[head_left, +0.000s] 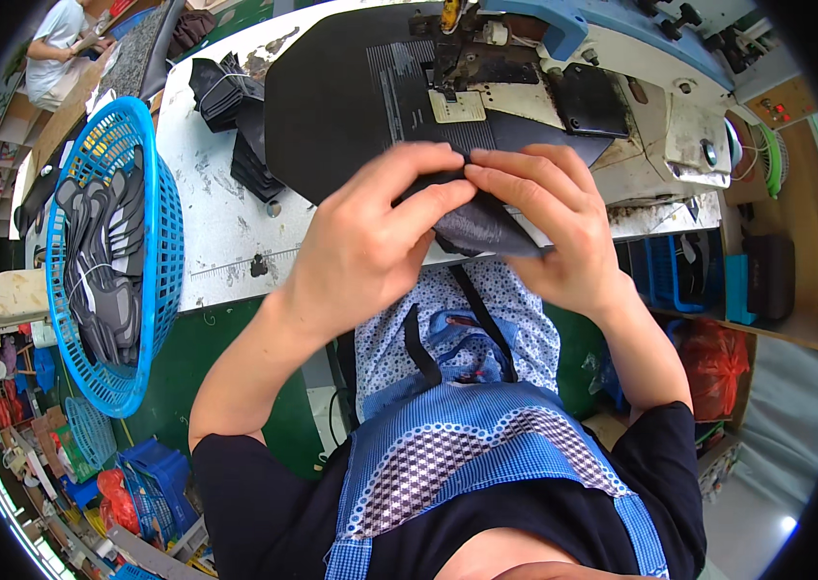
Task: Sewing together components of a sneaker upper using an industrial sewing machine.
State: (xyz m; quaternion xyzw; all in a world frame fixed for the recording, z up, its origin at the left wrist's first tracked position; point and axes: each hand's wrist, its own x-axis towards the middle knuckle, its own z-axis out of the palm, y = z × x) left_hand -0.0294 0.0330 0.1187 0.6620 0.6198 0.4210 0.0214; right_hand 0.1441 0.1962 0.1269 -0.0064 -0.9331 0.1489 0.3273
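My left hand [365,237] and my right hand [563,217] meet just in front of the sewing machine [665,145]. Between them they pinch a dark, shiny, leather-like piece [486,230], thumbs and fingertips together along its upper edge. The piece bends downward over the table's front edge, and my fingers hide part of it. Beyond my fingertips lies a large black sheet [317,111] around the machine's pale needle plate [457,106]. The presser foot and needle area [447,72] stand a little farther back, apart from the held piece.
On the left, a blue plastic basket [169,256] holds several dark cut pieces [104,261]. Tied black pieces [225,92] lie on the white table [220,227] beside the black sheet. At far left, another person [51,58] sits. A red bag [715,367] stands low at right.
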